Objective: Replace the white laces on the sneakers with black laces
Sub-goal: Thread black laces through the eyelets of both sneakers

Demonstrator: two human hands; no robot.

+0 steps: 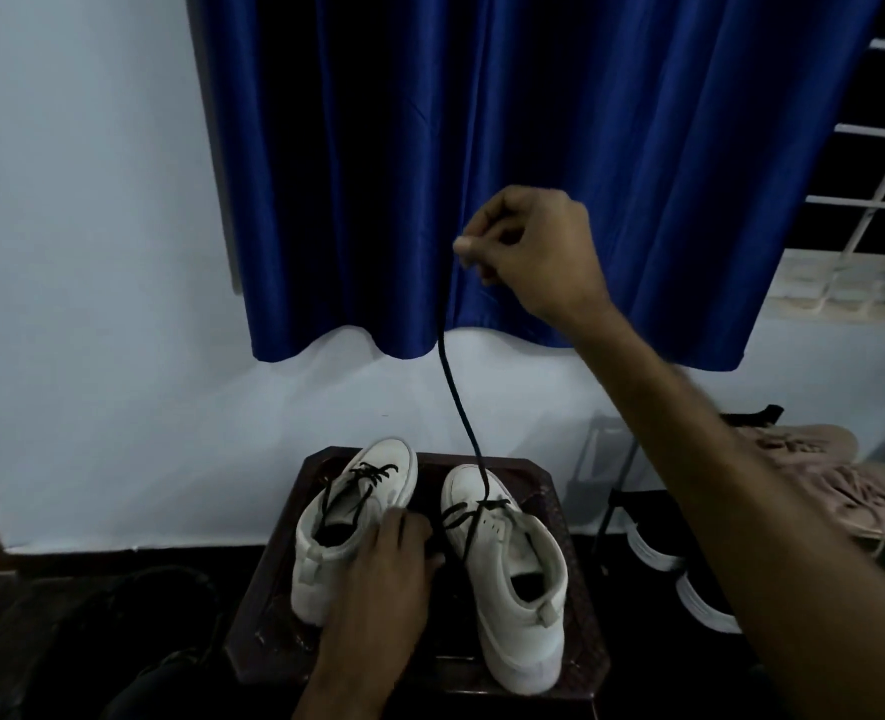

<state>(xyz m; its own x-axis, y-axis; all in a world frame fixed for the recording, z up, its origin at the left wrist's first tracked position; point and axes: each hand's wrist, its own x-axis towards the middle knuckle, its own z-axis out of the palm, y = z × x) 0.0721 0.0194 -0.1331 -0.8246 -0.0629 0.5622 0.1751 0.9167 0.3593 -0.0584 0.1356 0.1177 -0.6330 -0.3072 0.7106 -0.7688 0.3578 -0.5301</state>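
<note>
Right hand (528,246) pinches the thin black cord lace (453,397) high to draw slack through the right-side white leather sneaker (513,615); left hand (388,563) steadies its twin white sneaker (320,563), grip unclear

Dim, soft, wide-angle edge distortion.

The right hand (536,252) pinches a taut black lace (453,387) raised from the right sneaker (513,579); the left hand (388,569) rests on the left sneaker (346,522).
</note>
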